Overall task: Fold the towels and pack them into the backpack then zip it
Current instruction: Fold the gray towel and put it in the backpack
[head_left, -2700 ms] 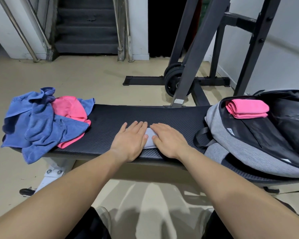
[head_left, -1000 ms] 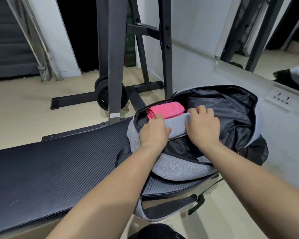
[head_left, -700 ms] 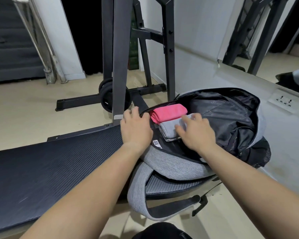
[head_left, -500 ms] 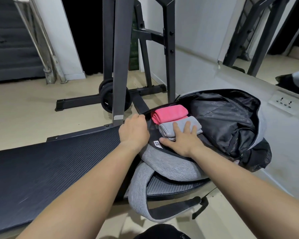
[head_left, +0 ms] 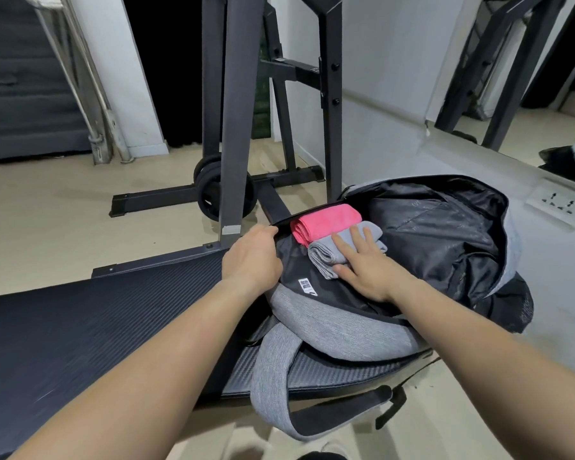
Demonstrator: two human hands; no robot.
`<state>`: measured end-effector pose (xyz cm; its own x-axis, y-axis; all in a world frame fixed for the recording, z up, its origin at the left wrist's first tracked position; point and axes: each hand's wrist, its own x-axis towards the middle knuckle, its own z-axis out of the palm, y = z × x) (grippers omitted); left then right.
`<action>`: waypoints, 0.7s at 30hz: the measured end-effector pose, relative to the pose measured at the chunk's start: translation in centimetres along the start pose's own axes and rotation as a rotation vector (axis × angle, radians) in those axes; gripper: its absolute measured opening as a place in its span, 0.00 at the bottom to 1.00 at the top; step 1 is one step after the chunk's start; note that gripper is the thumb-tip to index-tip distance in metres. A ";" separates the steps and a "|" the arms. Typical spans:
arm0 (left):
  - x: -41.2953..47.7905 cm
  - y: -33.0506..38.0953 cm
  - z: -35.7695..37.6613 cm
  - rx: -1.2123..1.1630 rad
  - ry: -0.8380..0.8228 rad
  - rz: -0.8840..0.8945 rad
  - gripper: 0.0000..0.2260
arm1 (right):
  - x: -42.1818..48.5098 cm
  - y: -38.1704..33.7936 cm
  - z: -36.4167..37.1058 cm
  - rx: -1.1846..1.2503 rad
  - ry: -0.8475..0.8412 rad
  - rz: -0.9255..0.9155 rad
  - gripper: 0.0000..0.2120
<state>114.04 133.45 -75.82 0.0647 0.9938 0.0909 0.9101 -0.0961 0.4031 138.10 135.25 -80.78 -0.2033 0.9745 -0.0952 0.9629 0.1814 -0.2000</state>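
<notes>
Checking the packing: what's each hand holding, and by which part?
Left hand grips the backpack by its opening edge; right hand presses flat on the grey towel.

Left hand (head_left: 251, 257) fingertips hidden, curled over backpack (head_left: 339, 327) rim. Right hand (head_left: 365, 267) covered near part of grey towel (head_left: 329, 254). Label (head_left: 305, 284) print was too small to read. Bench (head_left: 80, 333) ran off left edge; rack (head_left: 233, 111) uprights cut off at top.

Small gym: steel rack (head_left: 238, 111) w/ wt plates (head_left: 208, 194), padded bench (head_left: 80, 333), wall mirror (head_left: 541, 104).
</notes>
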 end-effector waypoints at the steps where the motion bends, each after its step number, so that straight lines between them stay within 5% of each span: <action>1: 0.0 0.0 0.0 0.000 -0.010 -0.005 0.28 | 0.0 0.0 0.2 0.006 -0.006 0.004 0.34; 5: 0.7 0.9 -0.1 0.072 0.023 0.048 0.23 | 0.0 -0.6 -0.6 -0.016 -0.014 0.058 0.34; 9: 2.4 3.3 1.1 0.216 0.102 0.273 0.25 | 0.6 -0.5 -1.4 -0.189 0.239 0.054 0.31; 13: 4.8 4.8 3.7 0.348 -0.023 0.287 0.25 | 2.6 0.8 1.4 -0.039 0.081 0.116 0.37; 21: 3.9 3.8 2.2 0.341 -0.075 0.321 0.24 | 2.0 -0.6 -0.8 -0.054 0.091 0.146 0.32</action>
<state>118.69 137.05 -75.98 0.3823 0.9196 0.0908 0.9211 -0.3871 0.0419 137.29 137.24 -80.08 -0.0461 0.9985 -0.0305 0.9896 0.0415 -0.1378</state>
